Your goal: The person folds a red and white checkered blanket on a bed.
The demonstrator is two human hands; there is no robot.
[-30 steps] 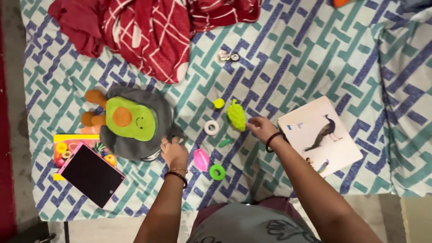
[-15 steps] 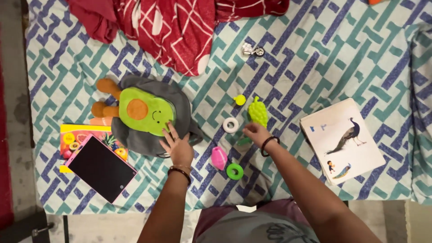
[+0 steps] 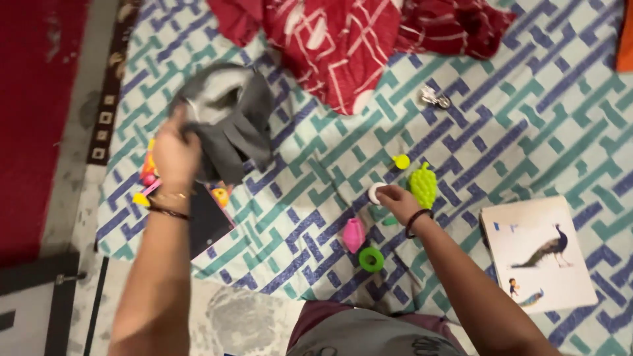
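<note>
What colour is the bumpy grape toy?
The grape toy is yellow-green, seen in the head view, beside the right hand.

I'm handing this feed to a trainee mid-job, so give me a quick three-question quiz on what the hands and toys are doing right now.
1. True or false: the left hand has the grey bag lifted.
2. What does the right hand touch? A) pink toy B) white ring C) bird book
3. Fill in: the green ring lies just below the ____ toy.

Key: 1 true. 2 B. 3 pink.
</note>
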